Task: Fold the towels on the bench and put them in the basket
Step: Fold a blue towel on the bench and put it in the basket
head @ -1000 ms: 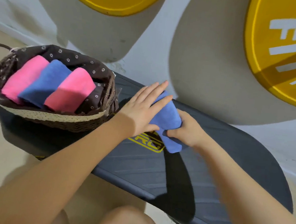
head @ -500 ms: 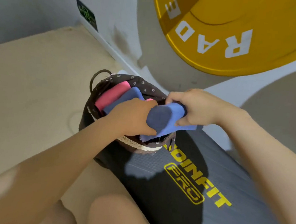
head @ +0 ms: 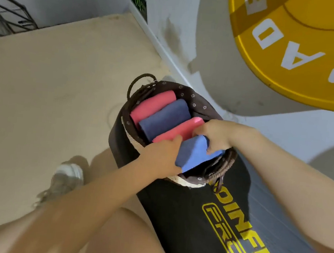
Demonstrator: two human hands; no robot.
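A brown wicker basket [head: 226, 168] with a dark flowered lining stands on the end of the black bench [head: 189, 220]. Inside lie three rolled towels side by side: a pink towel [head: 154, 103], a dark blue towel [head: 162, 118] and a second pink towel [head: 179, 130]. A folded blue towel [head: 195, 154] sits low in the basket's near end, beside the second pink one. My left hand [head: 160, 159] grips its near end. My right hand [head: 215, 135] grips its far end from above, fingers curled over it.
The bench carries yellow lettering [head: 243, 235]. A big yellow weight plate [head: 304, 43] leans on the grey wall behind the basket. Beige floor lies to the left, with my shoe [head: 65, 179] and my knee below. A dark metal rack [head: 7, 17] stands at the far left corner.
Both hands lifted the folded blue towel off the bench, carried it left to the basket and lowered it in beside the pink towel. My view swung left with it.
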